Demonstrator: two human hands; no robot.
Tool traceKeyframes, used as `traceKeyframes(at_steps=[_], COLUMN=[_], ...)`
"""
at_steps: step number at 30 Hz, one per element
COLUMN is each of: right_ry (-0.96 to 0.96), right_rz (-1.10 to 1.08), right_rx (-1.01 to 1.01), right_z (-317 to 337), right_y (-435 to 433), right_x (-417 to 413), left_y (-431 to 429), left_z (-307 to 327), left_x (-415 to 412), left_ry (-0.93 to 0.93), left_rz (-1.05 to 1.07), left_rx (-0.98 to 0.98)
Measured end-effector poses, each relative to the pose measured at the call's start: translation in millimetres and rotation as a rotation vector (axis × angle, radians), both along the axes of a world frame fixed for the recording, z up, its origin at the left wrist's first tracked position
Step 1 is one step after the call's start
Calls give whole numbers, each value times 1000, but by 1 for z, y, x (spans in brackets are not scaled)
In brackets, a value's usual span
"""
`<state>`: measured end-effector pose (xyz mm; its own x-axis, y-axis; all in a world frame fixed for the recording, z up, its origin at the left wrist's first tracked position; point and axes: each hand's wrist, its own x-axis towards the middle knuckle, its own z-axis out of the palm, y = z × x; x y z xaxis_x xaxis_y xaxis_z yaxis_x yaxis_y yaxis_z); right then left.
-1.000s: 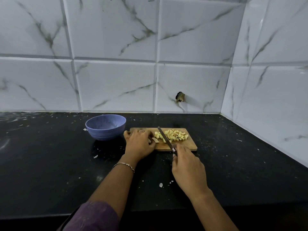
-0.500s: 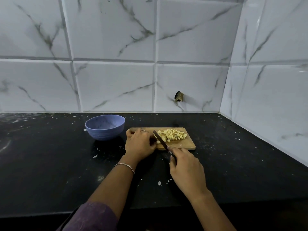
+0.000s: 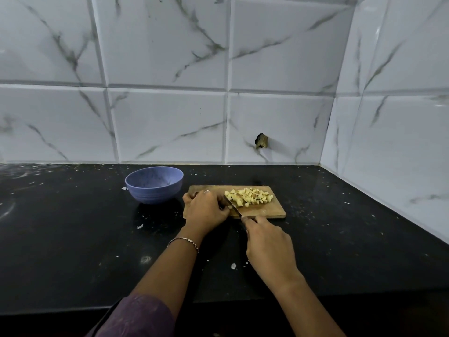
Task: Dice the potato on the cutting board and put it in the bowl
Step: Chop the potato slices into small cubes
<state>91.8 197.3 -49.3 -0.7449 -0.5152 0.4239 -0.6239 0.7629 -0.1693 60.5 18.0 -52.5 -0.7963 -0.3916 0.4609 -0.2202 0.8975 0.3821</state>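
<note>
A small wooden cutting board (image 3: 272,209) lies on the black counter with a heap of pale yellow potato dice (image 3: 250,197) across its far half. My left hand (image 3: 206,207) rests on the board's left end, fingers curled over what is under it; that piece is hidden. My right hand (image 3: 267,242) grips the handle of a knife (image 3: 232,206), whose blade slants up-left and meets the board right beside my left fingers. A blue bowl (image 3: 154,184) stands just left of the board and looks empty.
The black counter (image 3: 73,239) is speckled with white scraps. White marble tile walls close the back and the right side, meeting in a corner. A dark broken hole (image 3: 261,141) shows in the back wall above the board. The counter's front edge runs below my forearms.
The knife blade has shifted left, away from the heap of dice, and now lies against my left fingers. My left hand stays at the board's left end.
</note>
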Motion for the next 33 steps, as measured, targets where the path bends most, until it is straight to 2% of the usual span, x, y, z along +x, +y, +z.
traceKeyframes(at_steps=[10, 20, 28, 33], right_ry=[9, -11, 23, 13], right_rz=[-46, -2, 12, -36], right_rx=[-26, -56, 29, -30], right_z=[-5, -6, -3, -8], right_y=[2, 3, -3, -1], right_x=[-1, -3, -3, -7], left_y=[-2, -2, -3, -7], left_z=[0, -1, 2, 3], left_x=[5, -1, 2, 1], left_ry=[-38, -27, -76, -106], left_rz=[91, 58, 36, 26], left_rx=[-19, 29, 52, 54])
